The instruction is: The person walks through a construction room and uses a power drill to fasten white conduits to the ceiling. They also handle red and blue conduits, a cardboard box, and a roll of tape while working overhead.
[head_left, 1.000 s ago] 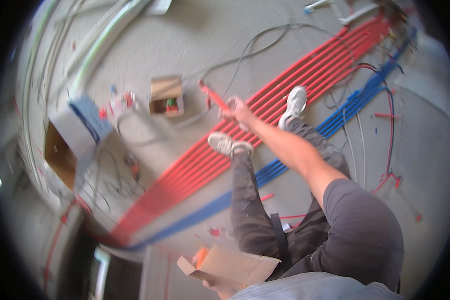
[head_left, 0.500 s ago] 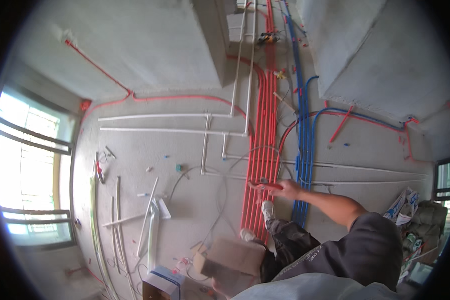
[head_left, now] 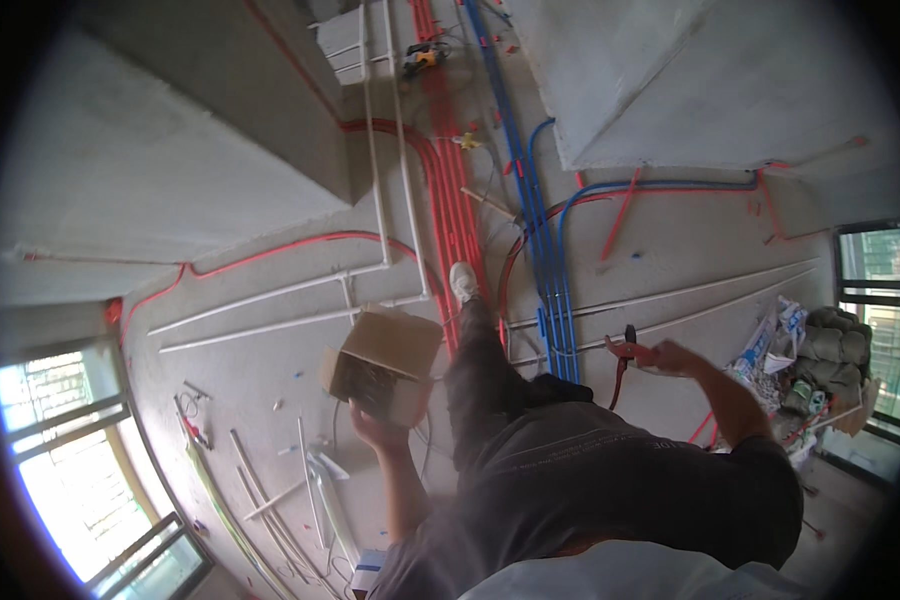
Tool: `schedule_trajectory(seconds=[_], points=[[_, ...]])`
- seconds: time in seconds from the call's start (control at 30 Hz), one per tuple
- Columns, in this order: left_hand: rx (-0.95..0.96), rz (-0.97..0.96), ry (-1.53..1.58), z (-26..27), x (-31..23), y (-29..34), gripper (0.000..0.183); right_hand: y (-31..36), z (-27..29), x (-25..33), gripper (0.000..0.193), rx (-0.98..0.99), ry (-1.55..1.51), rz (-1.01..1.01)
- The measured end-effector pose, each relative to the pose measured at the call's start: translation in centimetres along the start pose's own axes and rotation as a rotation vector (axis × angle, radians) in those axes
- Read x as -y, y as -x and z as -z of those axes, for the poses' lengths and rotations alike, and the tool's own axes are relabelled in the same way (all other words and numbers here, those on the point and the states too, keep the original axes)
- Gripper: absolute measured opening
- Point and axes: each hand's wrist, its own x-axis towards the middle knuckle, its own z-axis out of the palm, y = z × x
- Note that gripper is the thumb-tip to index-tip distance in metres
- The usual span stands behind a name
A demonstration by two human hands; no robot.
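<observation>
My left hand point(head_left: 375, 428) is closed on the lower side of an open brown cardboard box point(head_left: 410, 340), holding it up off the floor. Inside the box are dark items that I cannot make out. Out to the right, my right hand point(head_left: 670, 358) grips a red-handled tool point(head_left: 621, 378) with a dark upper end; its exact kind is unclear. Beneath that hand the grey floor shows, with blue pipes point(head_left: 558, 330) to its left. Red pipes point(head_left: 453, 210) run along the floor ahead, and one white shoe point(head_left: 463, 282) stands on them.
White pipes point(head_left: 280, 326) lie across the floor on the left, with loose pipe lengths point(head_left: 260, 500) nearer the window. A yellow and black power tool point(head_left: 425, 58) sits far ahead. Sacks and bags point(head_left: 820, 350) are piled at the right. A concrete wall corner point(head_left: 345, 190) juts out at left.
My left hand has come into view with the box, which is now higher and farther forward. My right hand and its tool have moved right, off the red pipes. The view has turned and advanced.
</observation>
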Motion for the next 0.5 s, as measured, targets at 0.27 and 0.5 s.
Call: schedule_trajectory(seconds=[0.27,0.5], points=[[0.106,0.226,-0.028,-22.8,2.4,-22.2,0.066,0.2,5.3,5.5,0.053,-0.043,-1.445,-0.124],[0.195,0.221,-0.189,-40.8,6.5,-38.9,0.070,-13.5,21.0,22.6,0.056,-0.305,-1.777,0.263]])
